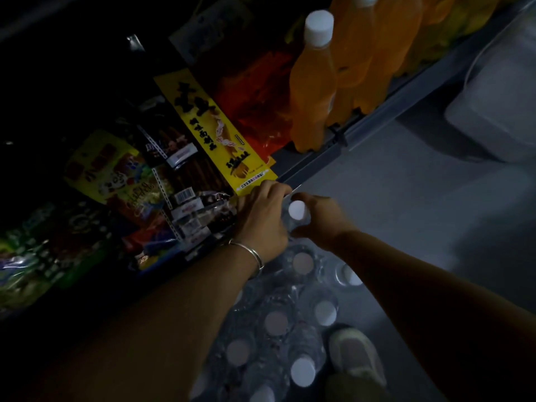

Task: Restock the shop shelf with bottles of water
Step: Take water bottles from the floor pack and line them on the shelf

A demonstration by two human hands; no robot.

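at the left of the frame i see snack packets (185, 158) hanging in dim light. at centre, my left hand (262, 217) curls around the shoulder of a water bottle (296, 211), and my right hand (320, 217) curls around its other side; both grip it at the shelf edge (377, 111). below centre, the pack of water bottles (278, 323) sits on the floor, many caps visible. i judge restocking as early: most bottles remain. orange drink bottles (311, 91) stand upper right.
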